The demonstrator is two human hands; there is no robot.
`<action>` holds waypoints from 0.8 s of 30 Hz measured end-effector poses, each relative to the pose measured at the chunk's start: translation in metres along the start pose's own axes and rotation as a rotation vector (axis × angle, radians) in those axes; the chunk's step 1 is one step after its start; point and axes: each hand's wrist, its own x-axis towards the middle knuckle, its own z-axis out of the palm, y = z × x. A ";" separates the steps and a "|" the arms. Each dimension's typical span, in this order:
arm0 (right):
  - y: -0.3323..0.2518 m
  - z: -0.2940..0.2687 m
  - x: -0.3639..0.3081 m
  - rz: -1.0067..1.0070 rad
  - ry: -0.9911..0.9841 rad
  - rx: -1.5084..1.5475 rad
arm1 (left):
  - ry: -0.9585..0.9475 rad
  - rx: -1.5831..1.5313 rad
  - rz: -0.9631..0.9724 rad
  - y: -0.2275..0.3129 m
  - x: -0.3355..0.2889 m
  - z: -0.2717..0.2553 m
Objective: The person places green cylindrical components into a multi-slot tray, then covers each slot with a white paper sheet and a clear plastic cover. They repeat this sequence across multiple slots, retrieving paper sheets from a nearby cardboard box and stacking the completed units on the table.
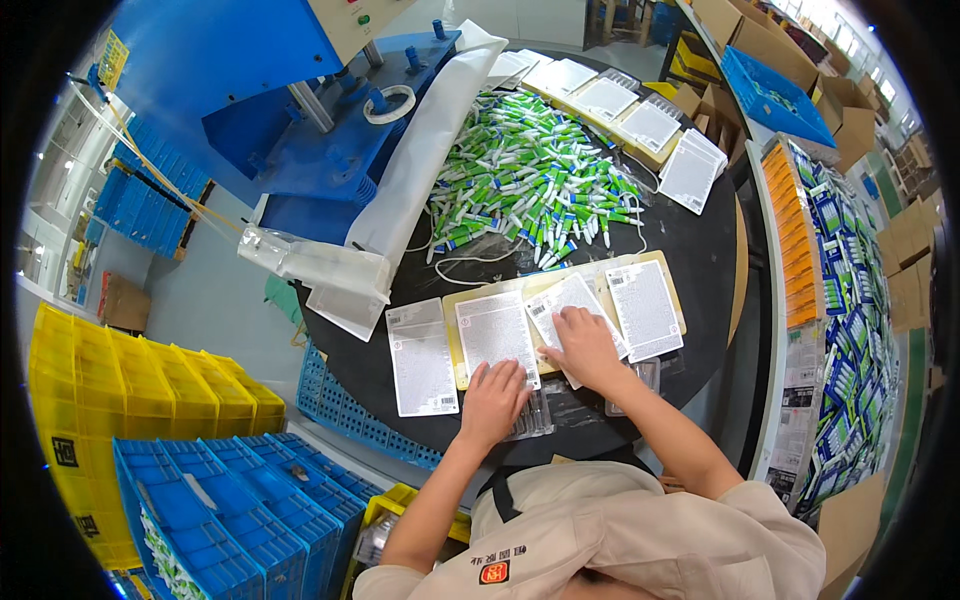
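Observation:
A row of white printed backing cards lies over a cream tray (464, 357) at the near side of the black round table. My left hand (495, 400) rests with its fingers outstretched on the lower edge of the second card (495, 325). On the third card (560, 305), which sits slanted, my right hand (585, 347) lies with thumb and fingers apart. The left end card (421, 360) and the right end card (643, 310) are untouched. Clear plastic blister shells (533, 415) stick out under the near edge. What lies beneath my palms is hidden.
Behind the cards spreads a heap of green and white tubes (540, 175). A second cream tray with cards (640, 150) stands at the far side. A blue press machine (330, 150) rises at the left. Blue crates (240, 500) and yellow crates (130, 400) fill the lower left.

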 end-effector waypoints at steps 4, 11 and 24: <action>0.025 -0.040 -0.024 -0.288 -0.152 -0.037 | 0.098 -0.129 0.018 0.003 0.017 -0.008; 0.041 -0.060 -0.041 -0.434 -0.262 -0.301 | 0.137 -0.151 -0.037 0.006 0.033 -0.009; 0.040 -0.079 -0.056 -0.302 0.315 -0.275 | 0.083 0.047 -0.054 0.038 0.054 0.014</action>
